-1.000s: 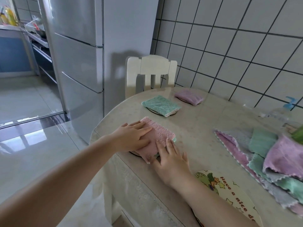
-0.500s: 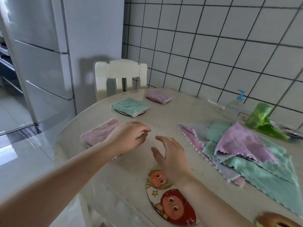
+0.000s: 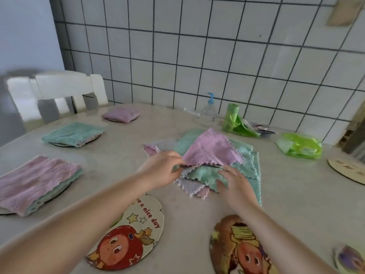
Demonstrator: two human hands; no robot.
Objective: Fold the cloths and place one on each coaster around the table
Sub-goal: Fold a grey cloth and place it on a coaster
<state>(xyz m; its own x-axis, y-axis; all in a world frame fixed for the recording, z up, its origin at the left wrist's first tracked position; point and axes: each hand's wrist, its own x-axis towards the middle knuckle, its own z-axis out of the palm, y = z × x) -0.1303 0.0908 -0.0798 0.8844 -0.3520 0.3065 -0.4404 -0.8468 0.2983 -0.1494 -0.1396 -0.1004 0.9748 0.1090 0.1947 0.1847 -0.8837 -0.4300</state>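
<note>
A pile of unfolded cloths (image 3: pixel 245 155) in purple, green and grey lies in the middle of the table. My left hand (image 3: pixel 160 173) pinches the near corner of the top purple cloth (image 3: pixel 211 151). On a green cloth (image 3: pixel 203 175) in the pile my right hand (image 3: pixel 235 184) rests with curled fingers. Three folded cloths sit on coasters at the left: pink (image 3: pixel 33 180), green (image 3: pixel 73 133), purple (image 3: pixel 121 115). Bare cartoon coasters lie near me: one with a red face (image 3: pixel 130 234), one brown (image 3: pixel 237 250).
A white chair (image 3: pixel 57 91) stands behind the table at the left. A pump bottle (image 3: pixel 209 109) and green plastic bags (image 3: pixel 300 145) sit by the tiled wall. Another coaster (image 3: pixel 349 171) lies at the right edge, and part of one (image 3: pixel 349 256) at the bottom right.
Both hands left the folded pink cloth on its coaster and moved right to the cloth pile. My view turned right with them. The left hand now pinches the purple cloth.
</note>
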